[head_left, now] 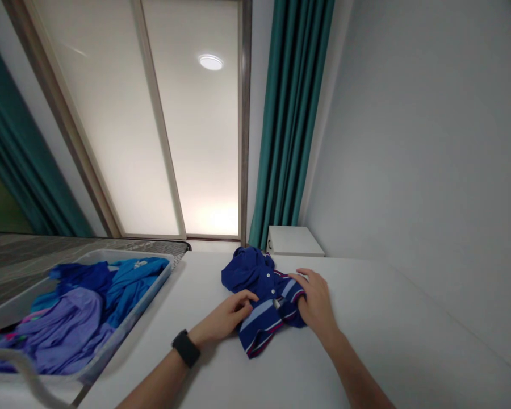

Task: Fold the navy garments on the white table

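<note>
A crumpled navy-blue shirt (255, 284) lies on the white table (255, 380). Pale buttons run down its front, and light-blue, white and red stripes cross the near part. From the left, my left hand (230, 312) pinches the shirt's edge, thumb and fingers close together; a black watch (186, 348) is on that wrist. At the shirt's right side, my right hand (317, 298) grips a striped fold, with fingers on top and the thumb partly hidden by cloth.
A whitish plastic bin (147, 304) of blue and purple clothes (63, 329) stands at the left, a curved pale handle (17, 363) at its near side. Behind the table are a small white cabinet (296, 241), a green curtain (292, 113) and frosted sliding doors (196, 142). A wall (430, 142) borders the right.
</note>
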Motion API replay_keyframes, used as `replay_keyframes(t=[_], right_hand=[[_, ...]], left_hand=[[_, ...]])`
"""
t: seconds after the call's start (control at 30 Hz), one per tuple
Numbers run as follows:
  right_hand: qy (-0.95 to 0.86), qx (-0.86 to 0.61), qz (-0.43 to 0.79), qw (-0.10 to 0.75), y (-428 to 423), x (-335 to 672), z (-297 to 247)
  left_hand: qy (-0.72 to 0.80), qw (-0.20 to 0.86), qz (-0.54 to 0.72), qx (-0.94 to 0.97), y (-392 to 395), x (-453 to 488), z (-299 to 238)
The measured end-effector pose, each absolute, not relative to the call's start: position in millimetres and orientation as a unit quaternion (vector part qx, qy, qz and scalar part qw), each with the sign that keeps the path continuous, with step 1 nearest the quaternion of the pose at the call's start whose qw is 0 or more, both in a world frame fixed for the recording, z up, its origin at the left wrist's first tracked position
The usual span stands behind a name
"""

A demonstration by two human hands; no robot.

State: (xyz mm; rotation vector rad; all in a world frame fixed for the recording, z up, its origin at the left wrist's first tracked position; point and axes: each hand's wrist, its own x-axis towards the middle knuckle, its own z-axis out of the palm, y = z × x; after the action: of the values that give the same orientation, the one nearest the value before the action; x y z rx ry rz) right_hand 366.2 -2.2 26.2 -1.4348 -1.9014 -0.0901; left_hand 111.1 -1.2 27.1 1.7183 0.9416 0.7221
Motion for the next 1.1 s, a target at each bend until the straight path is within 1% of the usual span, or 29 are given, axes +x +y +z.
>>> replay_keyframes(t=[0.07, 0.13, 0.2, 0.3, 0.37, 0.47, 0.5, 0.53, 0.6, 0.67, 0.7, 0.77, 0.83, 0.87, 0.93, 1.0, 1.03, 1.1], right_hand=[[-0.709, -0.538, -0.039, 0.453, -1, 374, 33], [-0.72, -0.493, 0.027, 0.488, -3, 376, 38], [-0.746, -0.465, 0.11, 0.464, -7, 373, 40], [-0.792, -0.445, 0.187, 0.374, -14, 368, 37], [-0.82, -0.406, 0.241, 0.323, -16, 368, 33], [-0.814, -0.379, 0.325, 0.297, -14, 369, 29], [-0.802, -0.401, 0.323, 0.302, -12, 368, 29], [-0.792, -0.436, 0.295, 0.309, -9, 367, 28], [-0.777, -0.514, 0.183, 0.313, -4, 364, 26], [-0.775, -0.559, 0.076, 0.286, -1, 362, 21], [-0.78, -0.567, 0.05, 0.261, -1, 361, 17], [-0.793, -0.572, 0.043, 0.204, -2, 358, 8], [-0.797, -0.581, 0.049, 0.158, -4, 355, -1], [-0.792, -0.591, 0.05, 0.142, -4, 354, -4], [-0.775, -0.618, 0.046, 0.125, -3, 352, -7], [-0.752, -0.648, 0.038, 0.117, 1, 354, -4], [-0.74, -0.662, 0.033, 0.114, 4, 357, -1], [-0.711, -0.695, 0.016, 0.109, 8, 367, 7]], left_hand=[[0.371, 0.548, 0.285, 0.693, 1, 109, 28], [0.366, 0.551, 0.276, 0.698, 4, 106, 28], [0.392, 0.482, 0.282, 0.731, 7, 102, 27], [0.463, 0.275, 0.312, 0.783, 16, 94, 19], [0.512, 0.164, 0.3, 0.788, 24, 86, 12], [0.576, 0.088, 0.252, 0.773, 34, 74, 3], [0.587, 0.077, 0.238, 0.77, 36, 70, 1], [0.59, 0.072, 0.229, 0.771, 38, 67, -1], [0.578, 0.086, 0.234, 0.777, 40, 65, -3], [0.546, 0.12, 0.289, 0.777, 40, 67, -2], [0.525, 0.143, 0.335, 0.769, 39, 70, 0], [0.49, 0.198, 0.436, 0.728, 38, 74, 6], [0.489, 0.236, 0.521, 0.658, 37, 76, 15], [0.499, 0.241, 0.554, 0.622, 38, 75, 19], [0.523, 0.21, 0.604, 0.564, 38, 67, 27], [0.532, 0.159, 0.614, 0.562, 37, 57, 34], [0.528, 0.14, 0.599, 0.585, 36, 53, 36], [0.503, 0.142, 0.526, 0.671, 31, 48, 40]])
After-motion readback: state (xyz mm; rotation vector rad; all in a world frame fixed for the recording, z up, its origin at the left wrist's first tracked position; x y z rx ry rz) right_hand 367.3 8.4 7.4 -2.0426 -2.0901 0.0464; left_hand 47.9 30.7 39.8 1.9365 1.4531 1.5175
